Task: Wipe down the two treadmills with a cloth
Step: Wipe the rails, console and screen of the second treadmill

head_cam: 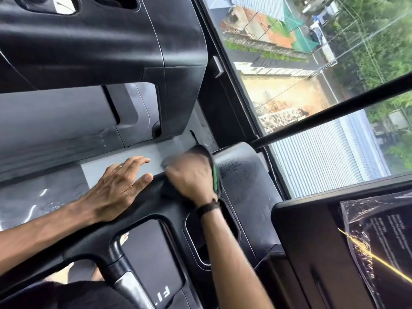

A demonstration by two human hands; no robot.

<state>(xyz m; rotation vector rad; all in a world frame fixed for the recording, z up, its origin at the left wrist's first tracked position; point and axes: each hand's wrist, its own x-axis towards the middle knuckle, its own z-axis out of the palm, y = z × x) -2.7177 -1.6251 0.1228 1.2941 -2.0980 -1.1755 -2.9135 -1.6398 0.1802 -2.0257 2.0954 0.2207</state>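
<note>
Right hand (190,175): fingers curled round a dark cloth (200,156), bunched and pressed against the black console (240,175) of the nearer treadmill, near its far right corner. Cloth blurred; green edge visible below the knuckles. Unwiped console surface extended to the right of the cloth, toward the window (312,108); long axis of the console top ran roughly left to right. Right hand nearer to that surface, in direct contact through the cloth. Left hand (120,186): fingers straight, palm flat on the console's top edge, just beside the cloth on its left, gripping nothing, probably bracing. Second treadmill's console (100,41) lay beyond, at upper left, well apart from both hands. Judged step: wiping the nearer console; second unit likely pending.
</note>
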